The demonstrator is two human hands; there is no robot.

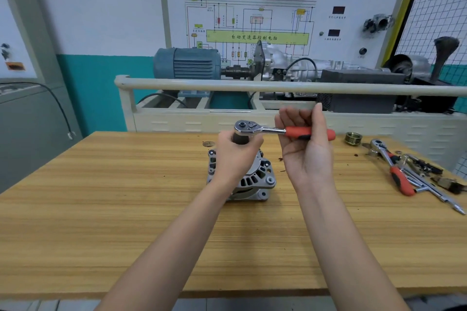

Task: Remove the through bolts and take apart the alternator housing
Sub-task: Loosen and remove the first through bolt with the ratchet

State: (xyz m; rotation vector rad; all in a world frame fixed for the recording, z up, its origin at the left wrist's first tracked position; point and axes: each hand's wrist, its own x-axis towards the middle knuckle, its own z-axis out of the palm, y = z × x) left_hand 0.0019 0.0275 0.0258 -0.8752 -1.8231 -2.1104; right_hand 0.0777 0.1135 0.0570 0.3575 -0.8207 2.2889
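A silver alternator (pixel 255 179) stands on the wooden workbench (pixel 126 209), its vented housing facing up. A ratchet wrench (pixel 273 130) with a chrome head and red handle sits above it on a dark socket (pixel 240 138). My left hand (pixel 235 156) grips the socket just under the ratchet head, covering the alternator's top. My right hand (pixel 307 144) holds the red handle, palm toward me, fingers curled behind it and thumb raised. The bolt under the socket is hidden.
At the right of the bench lie a brass pulley (pixel 353 138), a second red-handled ratchet (pixel 394 169), extension bars and small dark parts (pixel 434 177). Behind the bench stands a trainer stand with a rail (pixel 252 84), a blue motor (pixel 187 63) and a wiring board.
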